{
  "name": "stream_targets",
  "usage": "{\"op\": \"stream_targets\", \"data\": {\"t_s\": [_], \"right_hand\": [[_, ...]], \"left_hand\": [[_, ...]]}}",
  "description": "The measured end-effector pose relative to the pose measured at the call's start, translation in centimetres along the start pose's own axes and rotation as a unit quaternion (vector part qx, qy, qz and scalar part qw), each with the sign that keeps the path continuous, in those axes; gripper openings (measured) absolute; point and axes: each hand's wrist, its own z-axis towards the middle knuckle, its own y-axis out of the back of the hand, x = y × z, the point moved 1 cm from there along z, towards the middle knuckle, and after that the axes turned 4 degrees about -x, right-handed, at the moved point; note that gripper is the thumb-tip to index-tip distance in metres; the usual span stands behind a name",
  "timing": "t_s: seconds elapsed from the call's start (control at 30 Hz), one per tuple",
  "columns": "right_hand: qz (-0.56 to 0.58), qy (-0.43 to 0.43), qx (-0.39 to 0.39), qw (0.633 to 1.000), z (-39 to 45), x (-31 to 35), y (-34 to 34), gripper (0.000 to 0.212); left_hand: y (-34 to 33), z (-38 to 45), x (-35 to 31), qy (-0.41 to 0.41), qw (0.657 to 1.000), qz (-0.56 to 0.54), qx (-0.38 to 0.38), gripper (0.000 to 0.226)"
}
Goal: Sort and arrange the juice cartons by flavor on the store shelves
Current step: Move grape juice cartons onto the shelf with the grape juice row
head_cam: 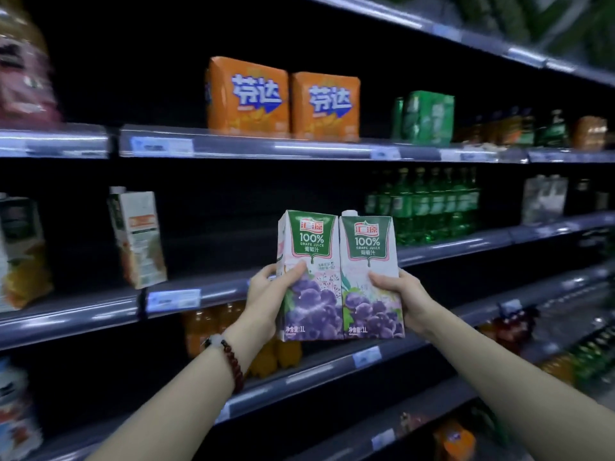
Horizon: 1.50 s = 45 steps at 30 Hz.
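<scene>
Both arms reach forward and up, forearms bare, converging on two grape cartons held side by side and touching. The left hand (269,289) grasps the left carton (311,277) at its lower half, thumb laid across the front face and fingers wrapped round the outer side. A dark bead bracelet (229,359) with one pale bead circles that wrist. The right hand (397,296) grasps the right carton (369,277) likewise, thumb on the front, fingers hidden behind the far side.

Both cartons are upright, tall rectangular paperboard boxes with smooth printed faces: a green panel on top, purple grapes below. They are held in the air in front of the middle shelf (213,294), whose edge is a glossy grey strip with price labels.

Left of the left hand, a white carton (138,237) stands tilted on that shelf. Above the hands sit two orange packs (283,101), blocky and film-wrapped, with a green pack (427,118) to their right. Up and right of the right hand stand green bottles (429,204), shiny plastic. Below the left forearm are orange bottles (213,327), partly blurred
</scene>
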Motion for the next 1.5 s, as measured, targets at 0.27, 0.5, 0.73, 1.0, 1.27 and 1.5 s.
{"op": "stream_targets", "data": {"t_s": [0.27, 0.5, 0.73, 1.0, 1.27, 1.5], "right_hand": [[-0.012, 0.021, -0.082, 0.996, -1.2, 2.6, 12.9, 0.065], [-0.013, 0.043, -0.126, 0.991, 1.7, 5.2, 21.9, 0.067], [-0.014, 0.026, -0.146, 0.989, 7.3, 7.4, 31.6, 0.066], [-0.036, 0.029, -0.19, 0.981, 13.0, 10.4, 43.0, 0.065], [-0.025, 0.03, -0.191, 0.981, 16.7, 13.0, 55.6, 0.069], [-0.06, 0.025, -0.155, 0.986, 19.5, 17.9, 67.8, 0.071]], "left_hand": [[-12.9, 2.0, 4.3, 0.038, 0.996, -0.011, 0.083, 0.03], [-22.8, 6.6, 7.5, 0.044, 0.99, -0.01, 0.131, 0.034], [-33.3, 12.7, 11.5, 0.041, 0.987, -0.021, 0.153, 0.06], [-45.2, 18.0, 15.7, 0.061, 0.984, -0.031, 0.166, 0.081], [-57.6, 20.7, 20.6, 0.076, 0.985, -0.03, 0.153, 0.039], [-70.2, 20.8, 23.5, 0.085, 0.989, -0.041, 0.115, 0.038]]}}
